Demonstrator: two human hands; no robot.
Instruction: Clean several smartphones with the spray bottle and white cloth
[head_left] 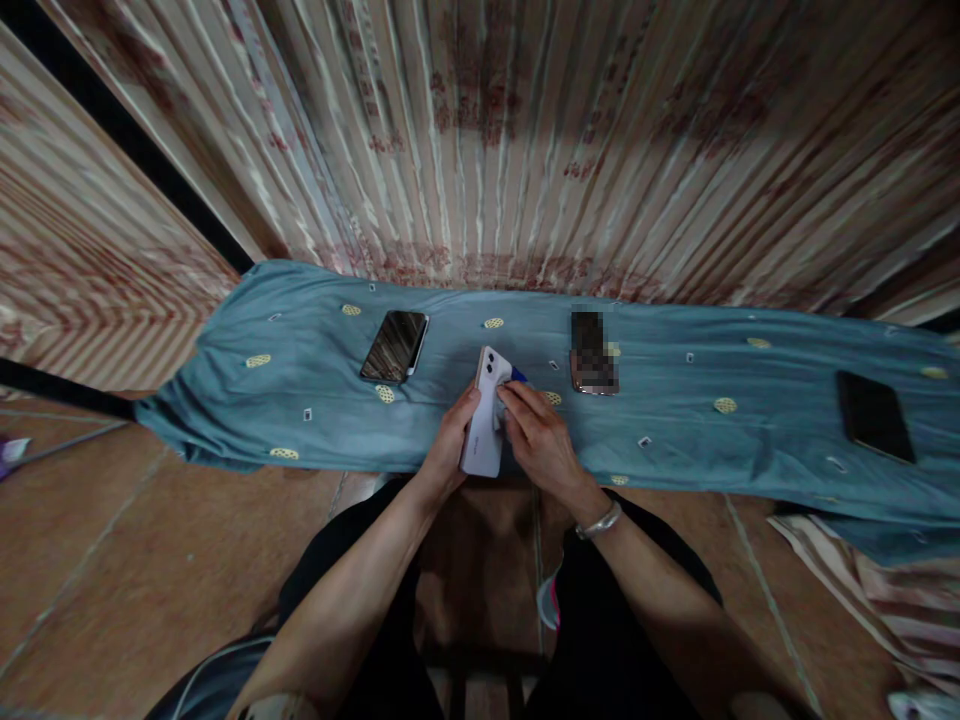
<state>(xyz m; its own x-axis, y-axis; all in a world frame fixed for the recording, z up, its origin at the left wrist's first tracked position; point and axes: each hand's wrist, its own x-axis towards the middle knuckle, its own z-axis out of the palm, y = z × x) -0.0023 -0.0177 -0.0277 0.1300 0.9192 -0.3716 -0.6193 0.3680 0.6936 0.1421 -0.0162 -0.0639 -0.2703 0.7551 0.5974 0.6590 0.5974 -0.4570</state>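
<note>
My left hand (448, 440) is closed around the left edge of a pale lilac smartphone (481, 445), held tilted with its back and camera lenses toward me. The fingers of my right hand (541, 438) are bunched on a small crumpled cloth (500, 408), pressed against the phone's back near its right edge. A blue patch (518, 375) shows just behind those fingers; whether it belongs to the cloth I cannot tell. Left of my hands, a dark-screened phone (394, 345) lies on the teal bedsheet (330, 435), with a pale edge showing under it.
On the right lie another phone (585, 345), partly blurred out, and a black phone (875, 415) farther off. A pleated patterned curtain (495, 180) hangs along the far side. Dark metal bars (135, 130) run at left. Tiled floor (247, 550) lies below.
</note>
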